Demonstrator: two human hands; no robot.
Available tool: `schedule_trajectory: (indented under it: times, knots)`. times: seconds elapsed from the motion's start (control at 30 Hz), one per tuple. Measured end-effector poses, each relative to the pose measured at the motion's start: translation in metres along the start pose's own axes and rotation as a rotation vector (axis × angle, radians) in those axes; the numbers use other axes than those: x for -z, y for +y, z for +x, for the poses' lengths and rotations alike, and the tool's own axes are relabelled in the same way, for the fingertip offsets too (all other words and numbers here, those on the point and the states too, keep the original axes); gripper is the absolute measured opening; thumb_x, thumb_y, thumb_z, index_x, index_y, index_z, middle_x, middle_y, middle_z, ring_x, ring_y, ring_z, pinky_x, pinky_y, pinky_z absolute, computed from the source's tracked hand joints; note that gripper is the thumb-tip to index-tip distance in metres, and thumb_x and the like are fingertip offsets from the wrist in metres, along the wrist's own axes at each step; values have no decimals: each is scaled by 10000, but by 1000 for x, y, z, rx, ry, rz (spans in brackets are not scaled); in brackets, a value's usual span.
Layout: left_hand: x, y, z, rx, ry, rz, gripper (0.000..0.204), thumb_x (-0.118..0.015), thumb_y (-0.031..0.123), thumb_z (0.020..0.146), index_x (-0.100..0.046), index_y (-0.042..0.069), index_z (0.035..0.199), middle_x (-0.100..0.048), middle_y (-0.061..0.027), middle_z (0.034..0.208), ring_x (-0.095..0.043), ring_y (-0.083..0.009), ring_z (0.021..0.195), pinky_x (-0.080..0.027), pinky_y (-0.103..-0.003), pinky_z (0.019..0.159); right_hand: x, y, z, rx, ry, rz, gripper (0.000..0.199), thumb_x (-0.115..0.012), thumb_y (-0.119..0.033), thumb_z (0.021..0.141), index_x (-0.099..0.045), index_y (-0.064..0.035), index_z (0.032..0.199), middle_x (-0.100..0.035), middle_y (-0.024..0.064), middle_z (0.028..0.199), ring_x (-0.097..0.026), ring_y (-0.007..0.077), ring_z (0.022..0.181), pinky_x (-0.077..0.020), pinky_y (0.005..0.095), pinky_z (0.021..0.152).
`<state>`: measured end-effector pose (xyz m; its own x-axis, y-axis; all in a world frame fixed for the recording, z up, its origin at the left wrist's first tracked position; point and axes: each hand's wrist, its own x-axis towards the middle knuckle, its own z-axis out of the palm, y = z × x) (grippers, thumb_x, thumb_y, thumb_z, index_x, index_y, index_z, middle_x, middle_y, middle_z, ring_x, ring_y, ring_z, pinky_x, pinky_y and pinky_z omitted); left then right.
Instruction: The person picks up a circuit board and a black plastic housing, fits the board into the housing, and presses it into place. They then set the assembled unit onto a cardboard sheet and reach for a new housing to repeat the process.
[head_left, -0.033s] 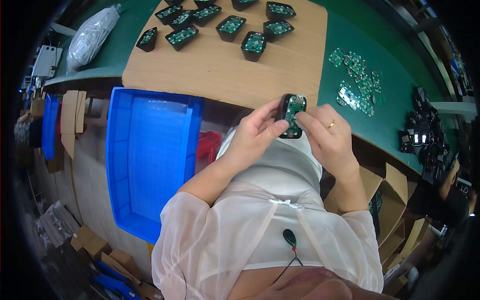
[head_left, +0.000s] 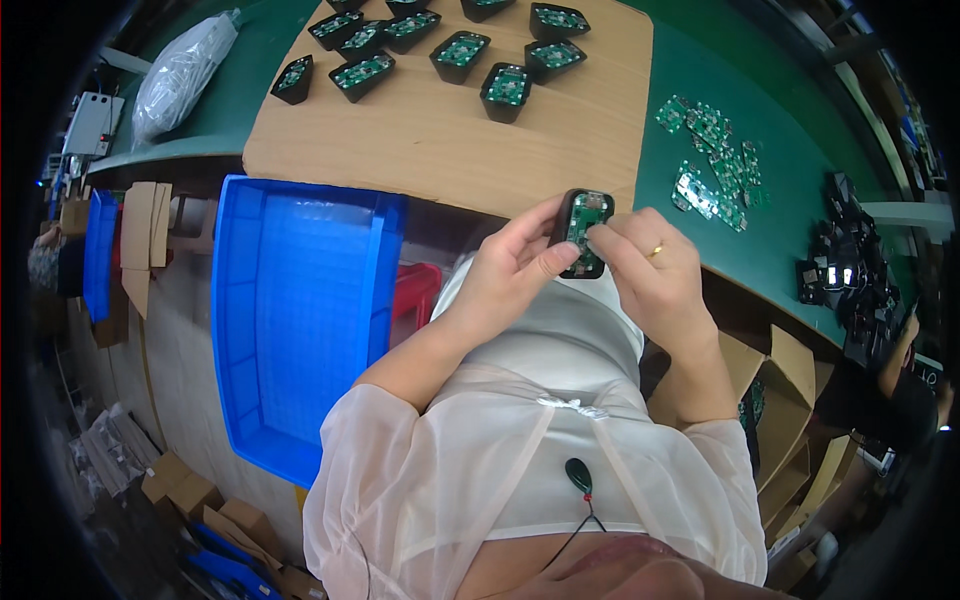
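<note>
My left hand point(head_left: 505, 275) is closed around a black plastic housing point(head_left: 568, 205), holding it just past the front edge of the cardboard. Inside the housing lies a green circuit board point(head_left: 592, 208), its component side up. The left thumb rests on the housing's near left rim. My right hand point(head_left: 655, 275), with a ring on one finger, has its fingers curled and the fingertips pressed on the right middle of the board. Those fingers cover part of the board. On the cardboard sheet point(head_left: 400, 150) stand several black housings with boards in them, the closest being one housing point(head_left: 507, 92).
Loose circuit boards point(head_left: 715, 150) lie piled on the green table point(head_left: 790, 250) at the right. Black housings point(head_left: 850, 270) are heaped farther right. A blue bin point(head_left: 300, 320) stands at my left, beside a red stool point(head_left: 415, 290). Open cardboard boxes point(head_left: 790, 370) stand below at right.
The board sits flatter within the housing's rim, where it stuck out at the right before. My right fingertips have shifted slightly left onto it. The left hand keeps its hold.
</note>
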<state>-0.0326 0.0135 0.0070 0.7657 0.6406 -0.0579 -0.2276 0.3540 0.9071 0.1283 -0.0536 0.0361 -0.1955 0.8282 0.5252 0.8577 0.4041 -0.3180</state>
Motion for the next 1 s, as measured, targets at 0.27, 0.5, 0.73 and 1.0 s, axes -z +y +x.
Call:
schedule_trajectory:
  times: [0.27,0.5,0.73,1.0]
  knots:
    - [1,-4,-4,-69,123,100,391,-514,33,865,-396,-51,1228,-530,-110,1116,-532,-128,982,-440,-243,835,-6,-2,4,11,8,-4,328,-587,-9,620,-572,-35,947,-518,70,786,-518,226,651,-432,317,541]
    - [7,-6,0,-190,338,260,342,-504,11,857,-430,-54,1185,-557,-120,1083,-540,-151,980,-420,-258,856,-44,-14,-6,-641,126,1062,472,-581,-42,819,-389,-34,1250,-481,8,839,-468,54,707,-404,185,601]
    - [18,1,3,-261,359,274,320,-473,39,868,-442,-46,1175,-545,-142,1097,-551,-187,972,-437,-296,855,-35,1,-9,-473,58,1163,527,-598,-102,821,-363,-51,1289,-481,18,853,-466,69,728,-405,205,635]
    - [185,48,51,-236,749,568,201,-525,181,876,-531,49,1028,-613,-54,918,-587,-112,781,-442,-211,594,97,109,-133,-759,995,-372,179,-552,-140,832,-567,-36,977,-546,87,956,-522,229,914,-410,309,812]
